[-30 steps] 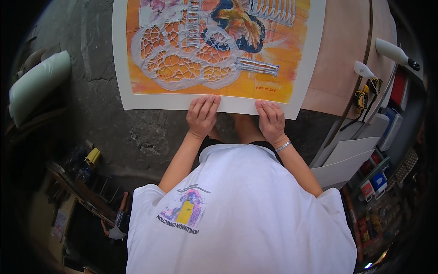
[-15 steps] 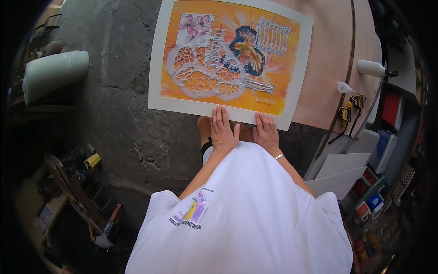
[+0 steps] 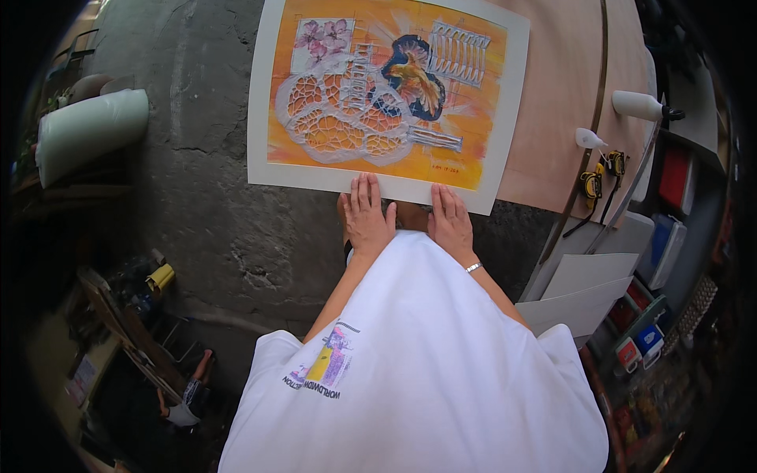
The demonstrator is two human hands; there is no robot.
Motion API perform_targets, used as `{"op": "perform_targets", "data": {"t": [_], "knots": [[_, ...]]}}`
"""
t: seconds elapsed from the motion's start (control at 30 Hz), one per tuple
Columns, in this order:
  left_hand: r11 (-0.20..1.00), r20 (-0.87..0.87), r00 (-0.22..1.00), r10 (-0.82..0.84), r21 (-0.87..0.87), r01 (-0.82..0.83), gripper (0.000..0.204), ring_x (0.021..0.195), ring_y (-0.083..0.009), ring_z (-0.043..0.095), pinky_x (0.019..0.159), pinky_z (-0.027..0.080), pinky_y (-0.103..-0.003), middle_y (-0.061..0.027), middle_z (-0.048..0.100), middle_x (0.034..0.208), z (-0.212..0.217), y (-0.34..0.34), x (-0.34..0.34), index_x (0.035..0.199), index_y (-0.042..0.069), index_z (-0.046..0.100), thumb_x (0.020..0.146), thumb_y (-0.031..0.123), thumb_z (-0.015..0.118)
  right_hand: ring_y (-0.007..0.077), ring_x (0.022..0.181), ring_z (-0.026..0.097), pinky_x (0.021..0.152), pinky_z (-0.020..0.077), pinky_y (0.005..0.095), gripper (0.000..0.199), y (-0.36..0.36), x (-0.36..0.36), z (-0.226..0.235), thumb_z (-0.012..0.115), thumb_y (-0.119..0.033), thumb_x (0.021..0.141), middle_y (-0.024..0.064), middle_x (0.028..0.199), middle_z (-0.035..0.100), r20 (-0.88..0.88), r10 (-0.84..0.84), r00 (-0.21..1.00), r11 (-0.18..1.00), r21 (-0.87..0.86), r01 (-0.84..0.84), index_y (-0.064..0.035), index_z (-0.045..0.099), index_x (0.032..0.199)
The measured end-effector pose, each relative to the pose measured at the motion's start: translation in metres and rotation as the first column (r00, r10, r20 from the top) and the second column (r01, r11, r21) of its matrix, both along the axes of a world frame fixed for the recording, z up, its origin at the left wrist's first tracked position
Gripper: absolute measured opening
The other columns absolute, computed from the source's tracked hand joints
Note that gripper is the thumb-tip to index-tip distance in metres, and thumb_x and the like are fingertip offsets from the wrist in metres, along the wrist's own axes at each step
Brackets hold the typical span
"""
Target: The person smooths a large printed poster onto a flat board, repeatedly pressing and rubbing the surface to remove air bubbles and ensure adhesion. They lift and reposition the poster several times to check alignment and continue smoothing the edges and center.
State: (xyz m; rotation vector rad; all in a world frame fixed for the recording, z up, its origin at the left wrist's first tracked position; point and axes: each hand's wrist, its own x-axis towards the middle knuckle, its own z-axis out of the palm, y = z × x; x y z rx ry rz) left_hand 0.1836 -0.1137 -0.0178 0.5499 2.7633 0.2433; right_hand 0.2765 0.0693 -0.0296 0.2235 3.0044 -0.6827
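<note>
A large print (image 3: 386, 87) with orange artwork and a pale border is spread out ahead of me, partly over the concrete floor and partly over a wooden tabletop. My left hand (image 3: 367, 213) and my right hand (image 3: 451, 221) hold its near edge side by side. The fingers lie flat on the border and the thumbs are hidden. A thin bracelet sits on my right wrist. My white shirt fills the lower middle of the view.
A round wooden tabletop (image 3: 568, 102) at the right carries two white bottles (image 3: 639, 105) and a yellow tool (image 3: 591, 185). White sheets (image 3: 587, 288) and shelves of small boxes stand at the right. A pale green roll (image 3: 91, 130) lies at the left, with clutter below it.
The print now looks smaller and farther from me, and more of its top edge shows. My hands stay on its near edge and have come closer together.
</note>
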Motion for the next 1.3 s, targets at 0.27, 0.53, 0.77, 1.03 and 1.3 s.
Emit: {"op": "perform_targets", "data": {"t": [0.27, 0.53, 0.77, 1.03, 1.3], "knots": [[0.998, 0.004, 0.999, -0.044, 0.048, 0.044, 0.082, 0.154, -0.0428, 0.019, 0.123, 0.021, -0.061, -0.0222, 0.021, 0.165, 0.006, -0.003, -0.004, 0.164, 0.022, 0.028, 0.094, 0.044, 0.067, 0.0323, 0.141, 0.044, 0.118, 0.0384, 0.0438, 0.073, 0.024, 0.020, 0.010, 0.064, -0.010, 0.087, 0.0175, 0.151, 0.045, 0.111, -0.024, 0.994, 1.000, 0.016, 0.023, 0.0021, 0.040, 0.154], [0.996, -0.008, 0.997, -0.074, 0.057, 0.074, 0.084, 0.154, -0.0463, 0.015, 0.122, 0.022, -0.062, -0.0263, 0.017, 0.164, 0.003, 0.001, -0.004, 0.164, 0.025, 0.028, 0.093, 0.045, 0.069, 0.0330, 0.142, 0.042, 0.119, 0.0366, 0.0438, 0.074, -0.004, 0.006, -0.002, 0.065, -0.013, 0.086, 0.0190, 0.151, 0.045, 0.047, -0.017, 0.999, 0.999, -0.047, 0.020, 0.0040, 0.040, 0.153], [0.991, -0.009, 0.991, -0.132, 0.009, 0.132, 0.084, 0.153, -0.0467, 0.016, 0.121, 0.022, -0.065, -0.0272, 0.016, 0.163, 0.006, -0.004, -0.007, 0.164, 0.032, 0.029, 0.092, 0.044, 0.071, 0.0301, 0.140, 0.046, 0.119, 0.0369, 0.0426, 0.072, -0.009, -0.007, 0.008, 0.063, -0.013, 0.087, 0.0162, 0.148, 0.049, 0.047, 0.071, 0.996, 0.997, -0.032, -0.070, 0.0026, 0.040, 0.153], [0.989, -0.032, 0.989, -0.146, 0.033, 0.147, 0.080, 0.149, -0.0474, 0.024, 0.120, 0.027, -0.062, -0.0276, 0.021, 0.162, 0.008, -0.007, -0.010, 0.161, 0.031, 0.035, 0.091, 0.042, 0.072, 0.0304, 0.139, 0.046, 0.119, 0.0365, 0.0441, 0.070, 0.033, 0.023, 0.018, 0.062, -0.011, 0.087, 0.0168, 0.148, 0.047, 0.124, -0.011, 0.992, 0.999, 0.042, 0.006, 0.0025, 0.040, 0.153], [0.985, -0.061, 0.987, -0.151, 0.073, 0.156, 0.081, 0.149, -0.0510, 0.021, 0.119, 0.029, -0.061, -0.0302, 0.017, 0.163, 0.001, -0.003, -0.006, 0.160, 0.034, 0.037, 0.088, 0.041, 0.074, 0.0319, 0.140, 0.043, 0.121, 0.0338, 0.0438, 0.072, -0.004, 0.000, 0.010, 0.063, -0.014, 0.087, 0.0193, 0.149, 0.046, 0.070, 0.027, 0.997, 0.999, -0.049, -0.024, 0.0053, 0.040, 0.152]]}}
